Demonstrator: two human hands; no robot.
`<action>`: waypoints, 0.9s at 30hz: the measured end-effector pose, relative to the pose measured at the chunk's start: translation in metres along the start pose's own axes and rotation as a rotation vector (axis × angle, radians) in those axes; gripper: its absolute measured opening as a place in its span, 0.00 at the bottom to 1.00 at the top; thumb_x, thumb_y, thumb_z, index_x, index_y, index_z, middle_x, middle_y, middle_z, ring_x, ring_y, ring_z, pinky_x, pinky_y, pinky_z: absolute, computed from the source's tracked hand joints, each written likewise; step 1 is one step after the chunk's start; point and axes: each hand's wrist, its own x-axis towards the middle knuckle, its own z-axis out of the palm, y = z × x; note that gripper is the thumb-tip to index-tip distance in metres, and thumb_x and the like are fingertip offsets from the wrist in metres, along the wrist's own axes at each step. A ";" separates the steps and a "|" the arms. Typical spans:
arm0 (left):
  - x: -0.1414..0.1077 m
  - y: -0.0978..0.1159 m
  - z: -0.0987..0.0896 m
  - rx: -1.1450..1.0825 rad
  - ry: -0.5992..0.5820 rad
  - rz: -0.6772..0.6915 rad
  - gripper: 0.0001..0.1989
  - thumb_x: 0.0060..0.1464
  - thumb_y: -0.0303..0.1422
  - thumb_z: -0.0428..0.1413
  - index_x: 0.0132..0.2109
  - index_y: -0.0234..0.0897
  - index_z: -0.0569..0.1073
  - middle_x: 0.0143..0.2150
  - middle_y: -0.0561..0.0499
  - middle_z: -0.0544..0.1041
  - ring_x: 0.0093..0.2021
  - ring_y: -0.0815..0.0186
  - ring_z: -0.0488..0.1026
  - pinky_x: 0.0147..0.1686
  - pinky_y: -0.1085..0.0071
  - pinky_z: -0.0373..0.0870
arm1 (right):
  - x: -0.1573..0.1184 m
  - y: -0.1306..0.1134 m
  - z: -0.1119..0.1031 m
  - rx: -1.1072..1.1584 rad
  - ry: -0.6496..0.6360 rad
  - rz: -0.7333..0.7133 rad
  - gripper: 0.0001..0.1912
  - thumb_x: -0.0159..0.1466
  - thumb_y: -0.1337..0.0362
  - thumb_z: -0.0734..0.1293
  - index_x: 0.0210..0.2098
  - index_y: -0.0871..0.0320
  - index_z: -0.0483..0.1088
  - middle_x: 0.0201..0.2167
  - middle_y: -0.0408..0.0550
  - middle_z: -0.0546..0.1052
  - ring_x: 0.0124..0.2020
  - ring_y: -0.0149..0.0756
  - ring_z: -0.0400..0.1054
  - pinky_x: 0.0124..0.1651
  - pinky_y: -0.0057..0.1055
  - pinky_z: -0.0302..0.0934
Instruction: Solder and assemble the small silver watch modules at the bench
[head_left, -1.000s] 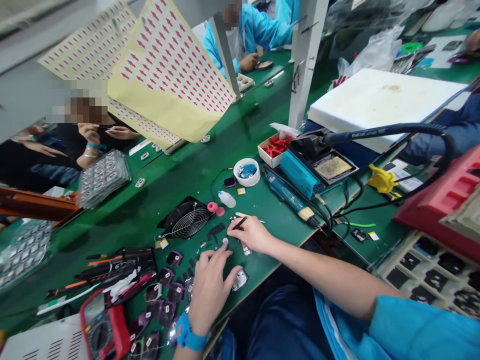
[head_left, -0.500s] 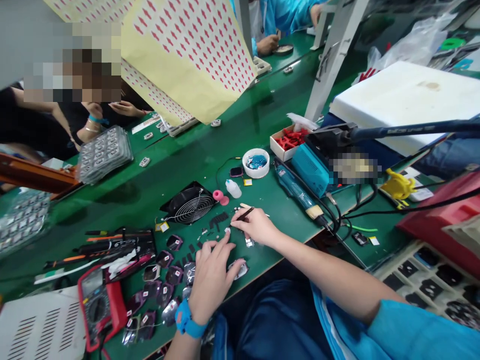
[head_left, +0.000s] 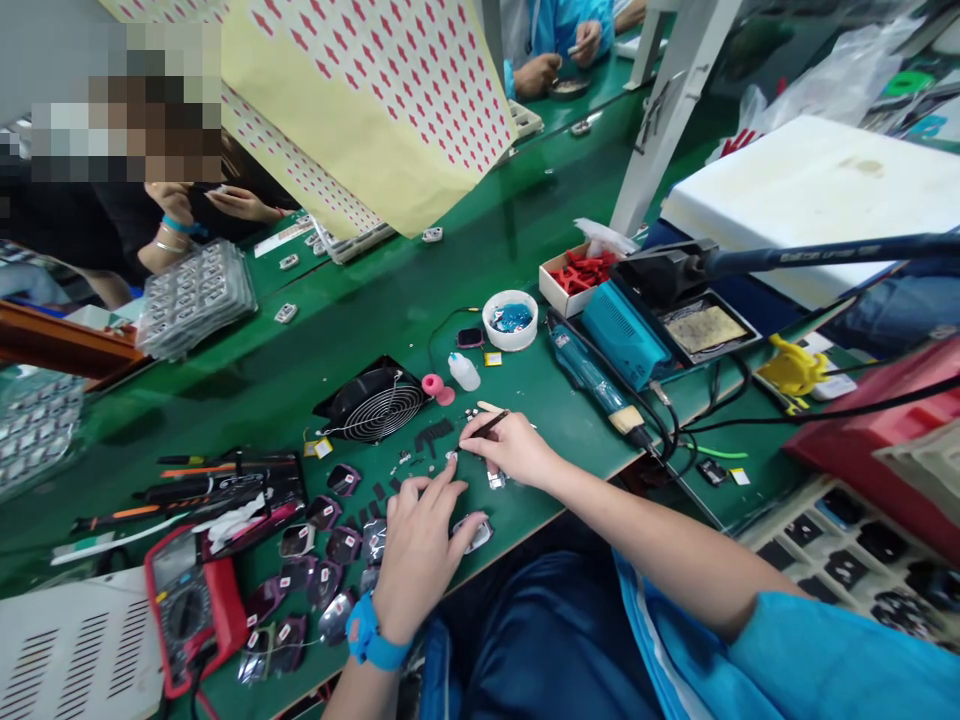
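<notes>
As LH (head_left: 421,530) rests, RH (head_left: 511,448) grips (tool (head_left: 489,426)).

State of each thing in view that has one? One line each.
Right hand: closed on dark tool
Left hand: spread, fingertip at small pale part
Box: open, holding red parts
Bowl: open, blue contents
Fan: lying flat, spin unclear
Meter: face up, reading unclear
Clear trays: stacked
Sticker sheet: hanging

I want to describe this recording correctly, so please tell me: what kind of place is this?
Probably an electronics assembly workshop: a multimeter, a powered screwdriver and stacked trays of small parts lie on the long green bench.
</notes>
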 end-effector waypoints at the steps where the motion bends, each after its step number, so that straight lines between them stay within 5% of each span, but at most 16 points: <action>1: 0.000 0.001 -0.001 0.006 -0.003 0.002 0.13 0.65 0.41 0.59 0.51 0.42 0.77 0.63 0.43 0.75 0.49 0.50 0.71 0.43 0.54 0.71 | 0.000 0.000 0.000 0.002 0.007 -0.001 0.03 0.62 0.67 0.71 0.31 0.57 0.75 0.16 0.35 0.70 0.13 0.28 0.63 0.22 0.26 0.59; 7: -0.002 0.002 -0.003 0.035 -0.004 0.015 0.12 0.63 0.40 0.61 0.51 0.41 0.76 0.63 0.44 0.76 0.49 0.51 0.71 0.43 0.55 0.71 | 0.002 0.001 0.001 0.010 0.045 -0.017 0.05 0.61 0.67 0.73 0.29 0.57 0.74 0.21 0.35 0.72 0.13 0.24 0.63 0.21 0.24 0.59; 27: -0.005 0.002 0.002 -0.004 0.047 0.017 0.13 0.63 0.39 0.61 0.51 0.40 0.75 0.64 0.45 0.76 0.49 0.52 0.70 0.42 0.56 0.70 | 0.003 0.013 -0.003 0.091 -0.040 -0.046 0.04 0.61 0.64 0.71 0.30 0.58 0.75 0.12 0.33 0.68 0.11 0.26 0.63 0.17 0.21 0.56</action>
